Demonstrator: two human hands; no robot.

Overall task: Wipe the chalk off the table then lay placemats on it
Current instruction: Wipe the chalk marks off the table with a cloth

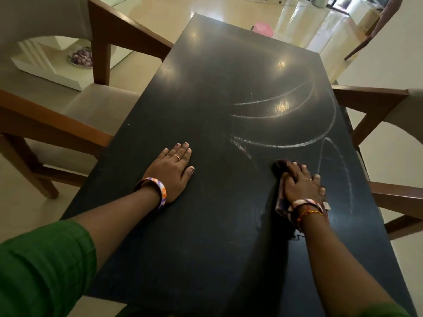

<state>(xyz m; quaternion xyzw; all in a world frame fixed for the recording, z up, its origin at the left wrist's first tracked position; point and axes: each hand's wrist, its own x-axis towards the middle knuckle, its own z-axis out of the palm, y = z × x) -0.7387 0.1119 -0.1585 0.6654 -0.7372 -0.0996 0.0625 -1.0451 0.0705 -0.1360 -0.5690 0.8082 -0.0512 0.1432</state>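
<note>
Pressing the cloth [280, 167] flat under our right hand [302, 183], we see chalk [281, 145] arcing just beyond and right of it; left hand [170, 169] rests open on the surface [206, 248].

Dark table [206, 259] runs from bottom of frame up to top centre, glossy w/ light reflections. Chalk lines [283, 145] curve across its centre-right. Lying on it: left hand [170, 171] flat, palm down, centre-left; dark cloth [282, 188] at right-centre, pressed under right hand [302, 184], touching the chalk.
</note>
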